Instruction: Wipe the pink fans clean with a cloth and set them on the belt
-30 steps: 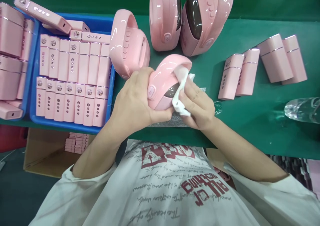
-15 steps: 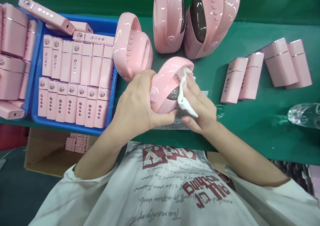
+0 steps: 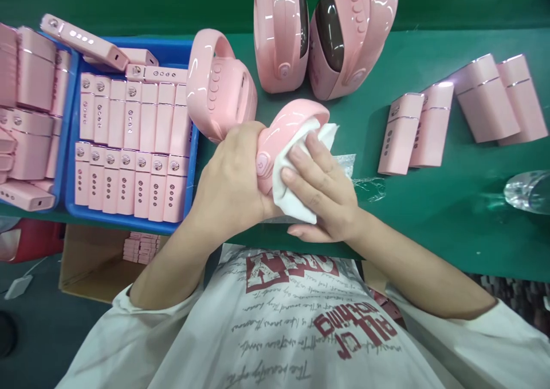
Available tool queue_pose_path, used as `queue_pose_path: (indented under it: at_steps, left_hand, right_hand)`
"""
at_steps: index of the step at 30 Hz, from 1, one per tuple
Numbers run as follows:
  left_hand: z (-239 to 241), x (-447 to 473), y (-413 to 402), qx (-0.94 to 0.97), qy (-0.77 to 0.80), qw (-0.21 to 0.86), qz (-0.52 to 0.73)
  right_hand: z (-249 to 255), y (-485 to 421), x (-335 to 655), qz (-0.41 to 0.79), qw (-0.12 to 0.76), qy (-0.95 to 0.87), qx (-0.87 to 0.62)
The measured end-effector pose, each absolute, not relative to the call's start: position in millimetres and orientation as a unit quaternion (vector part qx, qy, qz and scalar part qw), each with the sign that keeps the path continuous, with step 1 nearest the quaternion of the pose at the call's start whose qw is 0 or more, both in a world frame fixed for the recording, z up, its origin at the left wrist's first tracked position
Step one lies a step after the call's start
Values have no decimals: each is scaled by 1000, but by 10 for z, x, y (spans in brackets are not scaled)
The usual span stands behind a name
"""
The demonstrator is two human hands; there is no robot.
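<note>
My left hand (image 3: 232, 185) is wrapped round a glossy pink device (image 3: 296, 114) with a loop handle and a power button on its side. My right hand (image 3: 324, 191) presses a folded white cloth (image 3: 296, 203) against the device's front, fingers bent over the cloth. The cloth hides the dark window and most of the lower body. Just behind my left hand stands a similar pink handled device (image 3: 234, 94). Clear plastic wrap (image 3: 365, 185) lies on the table under and beside my right hand.
Two more pink handled devices (image 3: 281, 39) stand at the back. Left, a blue tray (image 3: 129, 223) holds rows of slim pink boxy units; another tray is beside it. Several such units (image 3: 399, 134) stand at right, near a clear glass-like object (image 3: 528, 191). A cardboard box (image 3: 92, 263) sits below.
My right hand has slid the white cloth down and left across the device's front, covering the dark window that showed before. My left hand keeps its grip. The view has shifted slightly.
</note>
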State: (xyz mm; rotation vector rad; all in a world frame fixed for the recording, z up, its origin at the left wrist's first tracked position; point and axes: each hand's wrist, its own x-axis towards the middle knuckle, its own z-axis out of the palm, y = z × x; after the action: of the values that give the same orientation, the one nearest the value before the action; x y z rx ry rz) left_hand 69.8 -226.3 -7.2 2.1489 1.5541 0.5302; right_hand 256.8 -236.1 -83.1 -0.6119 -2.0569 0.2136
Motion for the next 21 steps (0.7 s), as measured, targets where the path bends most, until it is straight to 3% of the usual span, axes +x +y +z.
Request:
queue_pose_path:
  at_steps: [3, 7, 13, 21]
  left_hand:
    - [-65, 701, -2281, 769, 568, 222, 191]
    - [-53, 716, -2288, 764, 571, 227, 197]
    - [-63, 701, -2343, 756, 575, 241, 199]
    - [-83, 772, -2446, 782, 572, 158, 190]
  right_hand:
    - [-852, -2336, 2596, 87, 473, -838, -258]
    - [-890, -2332, 2687, 176, 466, -791, -355]
    - [-681, -2376, 2589, 306, 509, -710, -379]
    - [-586, -2433, 2599, 375, 464, -689, -412]
